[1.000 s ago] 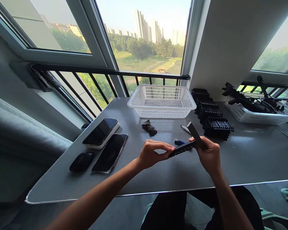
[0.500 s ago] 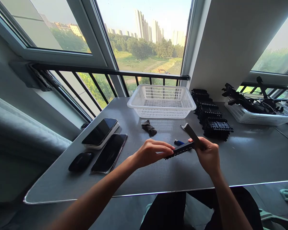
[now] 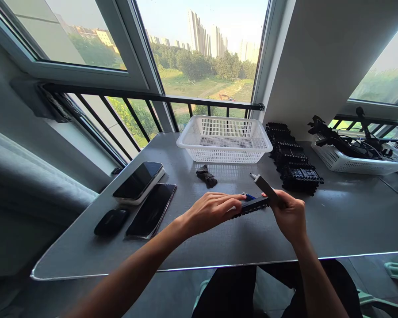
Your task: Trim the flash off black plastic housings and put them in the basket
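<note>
A black toothed strip-like part [image 3: 253,205] is held between both hands above the grey table. My left hand [image 3: 215,210] closes its fingers on the part's left end. At its right end, my right hand [image 3: 289,214] grips a dark flat piece with a light tip [image 3: 264,186], which slants up to the left. Whether this piece is joined to the black part is unclear. Behind the black part, a blue object [image 3: 248,196] lies partly hidden. A small metal tip [image 3: 253,176] shows just beyond the flat piece.
A white basket [image 3: 224,154] stands at the back, with a dark crumpled cloth [image 3: 206,176] before it. Stacked black parts [image 3: 300,176] lie to its right, near another basket [image 3: 354,165] of black parts and cables. Two phones [image 3: 151,211] and a black mouse-like object [image 3: 111,222] are left.
My left hand has shifted slightly right along the black part, its fingers now lying further over it. The flat piece in my right hand has tilted slightly.
</note>
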Motion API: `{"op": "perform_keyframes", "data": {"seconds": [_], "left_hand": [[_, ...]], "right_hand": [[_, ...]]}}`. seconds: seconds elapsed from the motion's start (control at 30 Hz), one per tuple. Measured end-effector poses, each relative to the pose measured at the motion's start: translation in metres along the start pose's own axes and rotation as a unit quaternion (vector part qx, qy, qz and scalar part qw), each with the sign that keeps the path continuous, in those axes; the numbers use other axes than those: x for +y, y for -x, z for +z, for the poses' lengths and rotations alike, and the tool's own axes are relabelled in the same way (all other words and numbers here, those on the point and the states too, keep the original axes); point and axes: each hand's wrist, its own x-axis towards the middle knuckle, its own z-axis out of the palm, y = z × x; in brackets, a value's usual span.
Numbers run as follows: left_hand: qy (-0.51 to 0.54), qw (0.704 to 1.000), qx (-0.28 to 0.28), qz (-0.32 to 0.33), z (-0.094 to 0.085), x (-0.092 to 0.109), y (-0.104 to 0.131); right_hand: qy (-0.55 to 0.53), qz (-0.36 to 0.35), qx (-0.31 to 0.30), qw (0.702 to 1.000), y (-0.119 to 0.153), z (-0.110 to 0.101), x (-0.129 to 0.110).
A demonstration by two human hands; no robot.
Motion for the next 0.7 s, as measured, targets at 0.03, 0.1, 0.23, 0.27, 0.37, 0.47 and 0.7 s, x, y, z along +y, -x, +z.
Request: {"op": "perform_keyframes", "data": {"seconds": [0.03, 0.1, 0.23, 0.27, 0.37, 0.47, 0.7], "left_hand": [[0.02, 1.0, -0.002, -0.015, 0.0, 0.0, 0.0], [0.072, 0.996, 0.0, -0.049, 0.001, -0.001, 0.0], [0.189, 0.974, 0.034, -0.118, 0.003, -0.002, 0.001], [0.213, 0.967, 0.044, -0.131, 0.004, -0.003, 0.001], [0.264, 0.947, 0.07, -0.17, 0.008, -0.004, 0.002], [0.311, 0.92, 0.096, -0.22, 0.013, -0.004, 0.002], [0.413, 0.834, 0.157, -0.331, 0.025, -0.013, 0.001]], "right_hand": [[0.0, 0.003, 0.001, 1.0, 0.0, 0.0, 0.0], [-0.001, 0.009, 0.001, 1.0, 0.0, 0.0, 0.001], [-0.012, 0.016, -0.001, 1.0, 0.0, 0.0, 0.001], [-0.014, 0.017, 0.0, 1.0, 0.0, -0.001, 0.001], [-0.014, 0.021, 0.005, 1.0, 0.0, -0.001, 0.0], [-0.018, 0.027, 0.007, 0.999, 0.0, -0.002, -0.001], [-0.057, 0.078, 0.014, 0.995, -0.002, -0.002, -0.008]]}}
